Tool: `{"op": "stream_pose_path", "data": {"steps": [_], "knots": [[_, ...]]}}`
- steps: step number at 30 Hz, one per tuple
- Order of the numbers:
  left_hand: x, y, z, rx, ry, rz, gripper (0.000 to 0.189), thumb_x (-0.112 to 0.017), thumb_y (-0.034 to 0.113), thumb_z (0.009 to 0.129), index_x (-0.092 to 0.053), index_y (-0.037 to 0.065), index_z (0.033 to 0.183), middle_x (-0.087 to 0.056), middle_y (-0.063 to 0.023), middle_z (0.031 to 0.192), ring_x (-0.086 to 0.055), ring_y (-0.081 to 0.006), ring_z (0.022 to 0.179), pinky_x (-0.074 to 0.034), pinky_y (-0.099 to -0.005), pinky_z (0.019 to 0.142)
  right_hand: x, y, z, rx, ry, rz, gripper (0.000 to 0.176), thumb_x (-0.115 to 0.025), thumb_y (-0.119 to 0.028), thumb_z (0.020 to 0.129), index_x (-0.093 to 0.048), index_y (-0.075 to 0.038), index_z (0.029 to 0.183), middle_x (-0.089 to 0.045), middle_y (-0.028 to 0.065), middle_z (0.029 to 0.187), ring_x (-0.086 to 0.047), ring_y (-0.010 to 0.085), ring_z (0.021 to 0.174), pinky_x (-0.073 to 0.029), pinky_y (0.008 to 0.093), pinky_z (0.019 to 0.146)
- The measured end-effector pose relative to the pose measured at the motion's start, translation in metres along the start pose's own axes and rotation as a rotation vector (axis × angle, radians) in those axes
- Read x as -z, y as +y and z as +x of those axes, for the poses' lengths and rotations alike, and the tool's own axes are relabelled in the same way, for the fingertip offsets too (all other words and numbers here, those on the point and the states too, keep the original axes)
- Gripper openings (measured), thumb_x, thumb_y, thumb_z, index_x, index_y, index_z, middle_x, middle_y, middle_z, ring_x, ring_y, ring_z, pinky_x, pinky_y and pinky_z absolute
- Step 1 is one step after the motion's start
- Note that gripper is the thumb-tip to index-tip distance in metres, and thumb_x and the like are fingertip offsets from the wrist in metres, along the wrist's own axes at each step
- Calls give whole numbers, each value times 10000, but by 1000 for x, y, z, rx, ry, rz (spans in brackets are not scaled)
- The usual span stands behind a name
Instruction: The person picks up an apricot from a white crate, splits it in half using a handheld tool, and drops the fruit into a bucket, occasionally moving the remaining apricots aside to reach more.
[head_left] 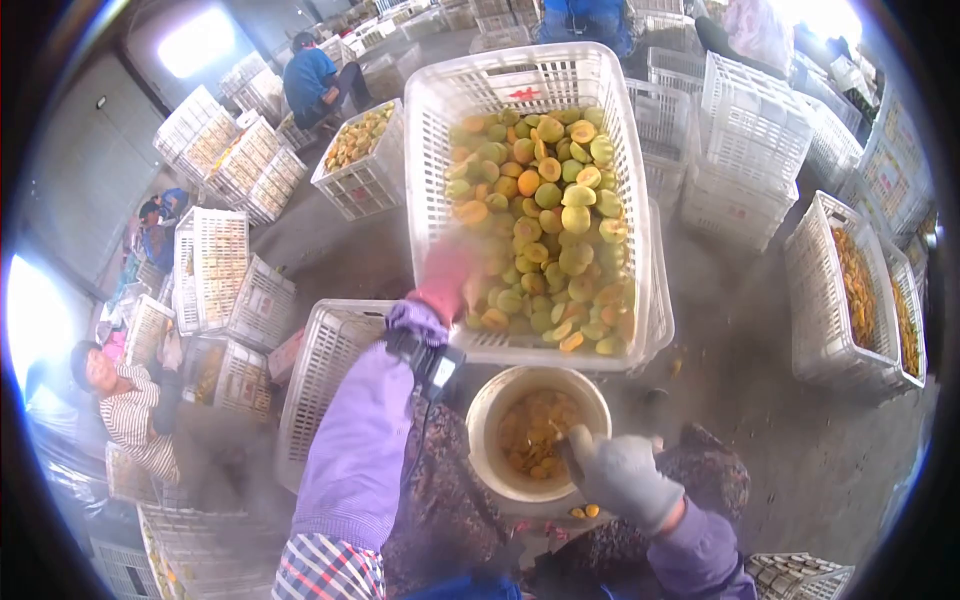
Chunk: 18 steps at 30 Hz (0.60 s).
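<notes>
The left hand [452, 278], in a pink glove and blurred, is over the near left part of a large white crate [510, 62], next to the yellow-green and orange fruit [548, 240] heaped inside. Its fingers are smeared, so I cannot tell whether that grip is apart, together or clamped on a piece. A dark device [430, 368] is strapped to the left wrist, over a purple sleeve [350, 440].

The right hand [628, 482], in a pale grey glove, is at the near right side of a cream bucket [481, 410]. Its fingers are curled, with something dark at their tips — too unclear to name — and I cannot tell whether the grip is closed on it. The bucket stands just on the near side of the crate and holds orange-yellow pieces [530, 440]. Two small orange pieces [585, 511] lie beside the bucket, on its near right.

Another white crate [330, 350] is left of the bucket. Farther right, two crates [815, 310] hold orange-brown pieces. At far left, a person in a blue top [312, 80] sits near a crate of fruit halves [365, 192].
</notes>
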<state>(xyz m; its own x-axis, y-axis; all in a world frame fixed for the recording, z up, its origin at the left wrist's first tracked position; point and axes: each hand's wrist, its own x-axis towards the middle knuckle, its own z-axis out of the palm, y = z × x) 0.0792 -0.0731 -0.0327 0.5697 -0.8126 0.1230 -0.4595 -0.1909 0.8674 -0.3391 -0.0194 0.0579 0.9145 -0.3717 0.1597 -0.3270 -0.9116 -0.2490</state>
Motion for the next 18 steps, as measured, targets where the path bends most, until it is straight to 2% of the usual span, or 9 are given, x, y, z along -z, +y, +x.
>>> {"op": "stream_pose_path", "data": {"steps": [2, 3, 4, 6, 10, 12, 15, 17, 18], "knots": [[-4, 20, 20, 3, 61, 163, 330, -606, 211, 859, -587, 84, 1163, -649, -93, 1059, -616, -259, 962, -474, -386, 832, 5, 4, -1, 17, -42, -41, 169, -587, -256, 865, -502, -110, 851, -512, 40, 540, -513, 256, 367, -482, 601, 535], [-7, 26, 30, 42, 68, 293, 335, -604, 214, 853, -589, 87, 1162, -648, -87, 1086, -615, -266, 995, -454, -391, 879, 9, 9, 1, 90, -68, -182, 182, -579, -272, 860, -476, -131, 805, -500, 4, 563, -536, 156, 392, -402, 303, 368], [-9, 46, 36, 82, 69, 421, 340, -602, 218, 846, -592, 90, 1161, -647, -82, 1114, -615, -274, 1028, -434, -395, 925, 13, 9, 5, 54, -120, -77, 183, -588, -269, 854, -481, -125, 816, -527, 14, 583, -559, 164, 408, -424, 308, 378], [-20, 62, 49, 145, 111, 681, 338, -602, 234, 853, -600, 85, 1156, -638, -105, 1134, -611, -278, 1039, -436, -385, 927, 12, 12, 16, 3, -156, 49, 173, -599, -244, 849, -485, -114, 836, -538, 26, 595, -564, 184, 412, -442, 328, 390], [-40, 65, 39, 94, 335, 613, 286, -605, 250, 849, -643, 66, 1065, -636, -156, 1105, -612, -285, 1027, -454, -388, 904, 8, 11, 22, -24, -181, 96, 152, -602, -200, 853, -486, -102, 863, -512, 34, 587, -536, 207, 400, -428, 350, 390], [-36, 47, 42, 91, 475, 307, 294, -623, 238, 814, -666, 25, 1013, -638, -167, 1077, -616, -300, 997, -468, -390, 905, 12, 7, 25, 3, -174, 68, 163, -600, -213, 862, -488, -95, 870, -524, 41, 595, -565, 217, 428, -427, 348, 389], [9, 91, -5, -61, 360, 284, 364, -644, 215, 782, -650, 4, 1078, -640, -165, 1078, -621, -302, 992, -481, -366, 905, 7, 3, 23, 12, -76, 165, 180, -601, -234, 866, -489, -94, 872, -536, 40, 604, -572, 216, 438, -422, 345, 385], [51, 104, -46, -167, 336, 537, 439, -675, 210, 748, -640, 38, 1150, -637, -169, 1114, -629, -297, 1000, -495, -345, 895, 4, -2, 19, -5, -164, 132, 186, -611, -229, 852, -494, -95, 909, -579, 56, 658, -606, 231, 489, -453, 361, 421], [73, 101, -65, -147, 321, 522, 445, -676, 214, 746, -641, 52, 1160, -637, -170, 1123, -626, -298, 1019, -491, -343, 904, 9, -3, 20, -11, -221, 151, 204, -625, -213, 832, -495, -90, 931, -613, 75, 698, -642, 251, 543, -486, 373, 456]]}}
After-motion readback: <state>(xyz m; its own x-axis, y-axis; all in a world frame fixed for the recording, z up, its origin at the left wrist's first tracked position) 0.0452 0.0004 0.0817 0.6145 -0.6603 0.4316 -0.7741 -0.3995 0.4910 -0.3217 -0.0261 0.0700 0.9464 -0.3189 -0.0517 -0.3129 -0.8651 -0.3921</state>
